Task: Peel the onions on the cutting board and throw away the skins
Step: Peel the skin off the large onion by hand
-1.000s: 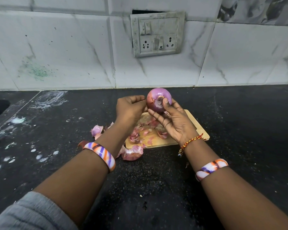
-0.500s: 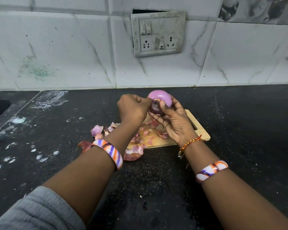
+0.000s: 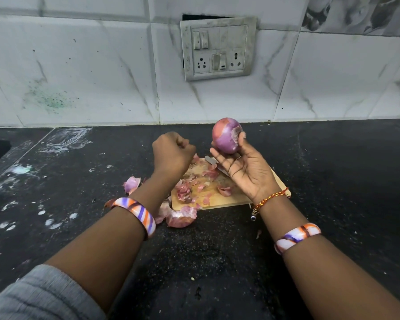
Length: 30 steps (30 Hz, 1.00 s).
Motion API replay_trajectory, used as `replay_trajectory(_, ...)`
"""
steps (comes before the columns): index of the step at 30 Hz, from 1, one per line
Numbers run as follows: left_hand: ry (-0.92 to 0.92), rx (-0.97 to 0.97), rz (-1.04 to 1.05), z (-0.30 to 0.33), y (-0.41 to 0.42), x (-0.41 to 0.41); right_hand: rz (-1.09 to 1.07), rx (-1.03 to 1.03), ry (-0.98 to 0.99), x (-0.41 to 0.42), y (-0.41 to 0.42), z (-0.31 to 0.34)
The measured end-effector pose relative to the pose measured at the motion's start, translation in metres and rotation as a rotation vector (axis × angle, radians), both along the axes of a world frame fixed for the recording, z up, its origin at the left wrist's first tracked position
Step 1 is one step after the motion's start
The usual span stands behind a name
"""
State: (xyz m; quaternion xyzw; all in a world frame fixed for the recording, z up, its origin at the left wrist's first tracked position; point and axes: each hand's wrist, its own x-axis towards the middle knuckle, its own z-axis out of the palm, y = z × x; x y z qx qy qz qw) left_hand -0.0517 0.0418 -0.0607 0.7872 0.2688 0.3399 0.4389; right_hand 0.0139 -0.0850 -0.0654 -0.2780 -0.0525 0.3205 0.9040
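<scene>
1. The right hand [image 3: 245, 172] is raised palm-up, fingers and thumb curled round the onion [image 3: 226, 136] and holding it above the far end of the board. The left hand [image 3: 172, 153] hangs just beside it, apart from the onion, fingers curled in — whether a scrap of skin is pinched inside, I can't tell.
2. The counter [image 3: 333, 181] is dark stone, speckled with white smears on the left side.
3. The cutting board [image 3: 231, 202] sits under both hands, with a knife [image 3: 211, 160] lying across its far part.
4. The onion looks mostly bare — smooth purple, with a reddish patch of outer skin left on its upper left.
5. The skins [image 3: 183, 215] lie scattered over the board and spill off its near-left corner onto the counter. By my reckoning the peeling is nearly done, but none of the skins have been thrown away; no bin shows.
</scene>
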Motion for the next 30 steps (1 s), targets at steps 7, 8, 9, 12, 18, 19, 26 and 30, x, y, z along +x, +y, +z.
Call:
replay_trajectory(7, -0.079, 0.091, -0.257, 0.011, -0.013, -0.002, 0.012, -0.071, -0.007, -0.008, 0.001, -0.002)
replay_trajectory(8, -0.067, 0.093, -0.296, 0.011, -0.014, -0.002, 0.019, -0.068, -0.007, -0.009, 0.001, -0.002)
replay_trajectory(9, -0.062, 0.096, -0.324, 0.01, -0.014, -0.003, 0.023, -0.071, -0.014, -0.009, 0.0, -0.002)
replay_trajectory(12, -0.037, 0.13, -0.347, 0.012, -0.011, -0.005, 0.025, -0.072, -0.033, -0.008, -0.002, -0.002)
replay_trajectory(18, -0.013, 0.169, -0.406, 0.014, -0.01, -0.005, 0.022, -0.116, -0.071, -0.004, -0.005, -0.004)
replay_trajectory(19, -0.012, 0.176, -0.411, 0.013, -0.01, -0.004, 0.022, -0.13, -0.08, -0.003, -0.005, -0.005)
replay_trajectory(26, 0.053, 0.276, -0.384, 0.011, -0.011, -0.001, 0.019, -0.211, -0.139, 0.0, -0.006, -0.008)
replay_trajectory(30, 0.106, 0.358, -0.352, 0.004, -0.013, 0.003, 0.014, -0.226, -0.155, 0.0, -0.007, -0.011)
